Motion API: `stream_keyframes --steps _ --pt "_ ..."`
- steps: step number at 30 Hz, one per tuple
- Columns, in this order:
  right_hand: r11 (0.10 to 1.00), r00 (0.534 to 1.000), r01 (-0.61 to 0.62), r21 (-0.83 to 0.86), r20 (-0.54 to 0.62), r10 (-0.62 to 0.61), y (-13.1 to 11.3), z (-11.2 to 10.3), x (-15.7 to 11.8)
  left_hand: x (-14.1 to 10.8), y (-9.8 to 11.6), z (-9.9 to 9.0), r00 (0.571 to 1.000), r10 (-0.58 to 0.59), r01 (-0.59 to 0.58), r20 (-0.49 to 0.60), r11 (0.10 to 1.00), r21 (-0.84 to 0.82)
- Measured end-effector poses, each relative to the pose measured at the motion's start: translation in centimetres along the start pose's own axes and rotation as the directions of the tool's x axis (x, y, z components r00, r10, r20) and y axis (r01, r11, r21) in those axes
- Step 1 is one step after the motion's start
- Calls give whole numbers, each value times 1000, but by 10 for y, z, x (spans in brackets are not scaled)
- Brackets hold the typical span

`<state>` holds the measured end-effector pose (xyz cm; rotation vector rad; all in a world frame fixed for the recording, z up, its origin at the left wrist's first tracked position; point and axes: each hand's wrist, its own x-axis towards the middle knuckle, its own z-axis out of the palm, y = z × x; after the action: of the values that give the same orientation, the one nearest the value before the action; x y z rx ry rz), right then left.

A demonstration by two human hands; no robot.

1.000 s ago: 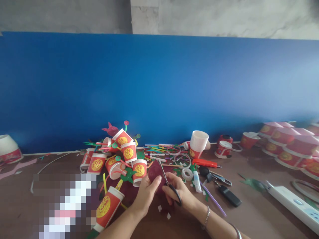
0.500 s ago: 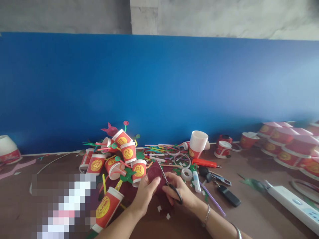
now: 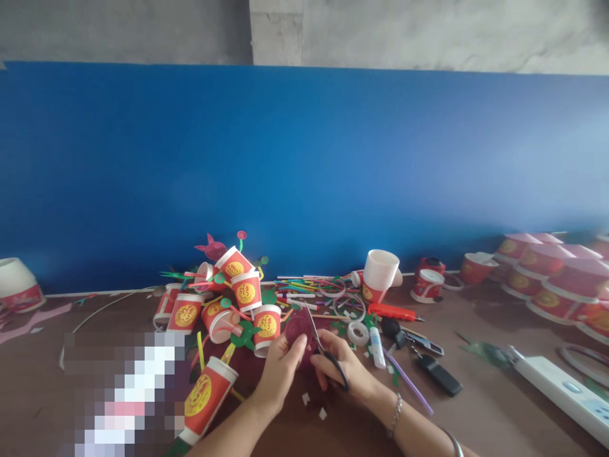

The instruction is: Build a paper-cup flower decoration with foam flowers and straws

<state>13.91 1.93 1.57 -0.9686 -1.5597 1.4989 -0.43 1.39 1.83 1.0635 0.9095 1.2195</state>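
Between thumb and fingers, my left hand (image 3: 280,368) grips a dark red piece of paper (image 3: 298,327) with a rounded outline. My right hand (image 3: 345,365) is closed on black-handled scissors (image 3: 339,371). Their metal blades point up and away, along the paper's right edge. Both hands are close together above the brown table, nearly touching. Small white scraps (image 3: 323,414) lie just below them. Left of my left hand are red paper cups (image 3: 267,327) with yellow round prints, some joined with straws and green paper shapes.
A stack of white cups (image 3: 380,273) stands behind, near a tape roll (image 3: 358,333), a glue tube (image 3: 377,348) and an orange-red tool (image 3: 392,311). A black key fob (image 3: 440,374) and a white power strip (image 3: 561,387) lie right. A blue panel (image 3: 304,171) rises behind the table.
The dark red paper has turned slightly in my left hand, and its pointed upper corner no longer shows. The scissor blades have shifted a little along its edge. The whole view has moved slightly.
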Motion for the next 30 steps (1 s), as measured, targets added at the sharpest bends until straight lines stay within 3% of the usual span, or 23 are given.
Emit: stream_keyframes --steps 18,25,30 --pt "997 1000 -9 -71 14 10 -6 -4 0 2 -1 -4 999 -3 4 37 1000 -10" --pt "999 1000 -21 -27 20 22 -3 -2 2 1 -5 -2 997 -29 28 -76 1000 -11" --pt "1000 1000 -16 -10 13 17 -7 -1 0 0 -4 -2 1000 -24 24 3 1000 12"
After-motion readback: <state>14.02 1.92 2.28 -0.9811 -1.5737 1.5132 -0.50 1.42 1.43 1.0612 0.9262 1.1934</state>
